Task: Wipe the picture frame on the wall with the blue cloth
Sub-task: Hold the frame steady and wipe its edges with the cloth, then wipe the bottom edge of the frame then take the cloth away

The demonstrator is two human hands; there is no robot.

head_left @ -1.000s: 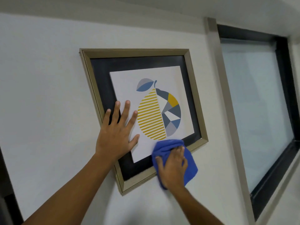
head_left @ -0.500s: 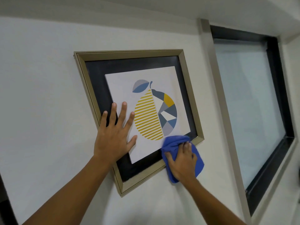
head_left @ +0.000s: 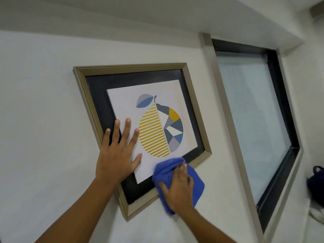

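Observation:
A gold-edged picture frame hangs on the white wall, with a black mat and a print of a striped yellow and blue fruit. My left hand lies flat on the lower left of the glass, fingers spread, holding nothing. My right hand presses a crumpled blue cloth against the frame's bottom edge, near the middle of that edge. The cloth covers part of the gold rim and the black mat there.
A dark-framed window with frosted glass sits in the wall right of the picture. A dark bag and something white lie at the far right edge. A ceiling soffit runs above.
My right hand and the cloth have slid left along the bottom edge, away from the lower right corner. My left hand stays flat on the glass.

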